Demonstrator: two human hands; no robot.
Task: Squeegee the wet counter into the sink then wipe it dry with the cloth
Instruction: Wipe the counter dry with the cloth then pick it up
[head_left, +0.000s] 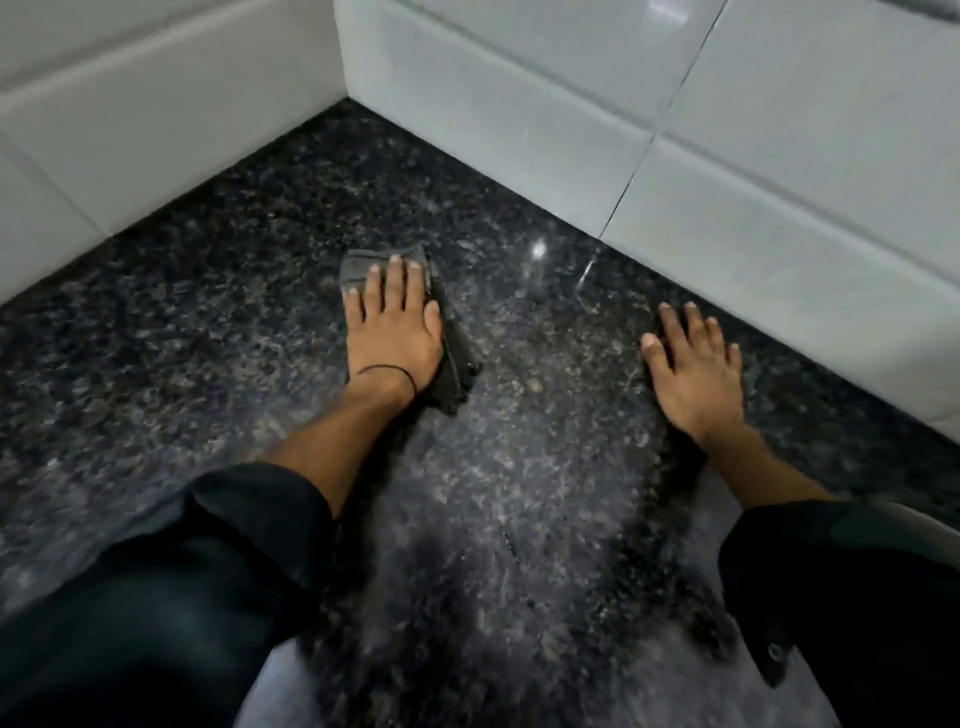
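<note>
A dark speckled granite counter (218, 332) fills the view. My left hand (392, 325) lies flat on a folded dark grey cloth (457, 364), pressing it onto the stone near the middle, fingers spread and pointing toward the back corner. The cloth shows beyond my fingertips and along the hand's right side. My right hand (693, 371) rests flat on the bare counter to the right, fingers apart, holding nothing. Neither a squeegee nor the sink can be seen.
White tiled walls (519, 104) meet in a corner behind the counter, one running left, one running right close to my right hand. A bright glint (538, 250) shines on the stone near the right wall. Dark sleeves cover both forearms.
</note>
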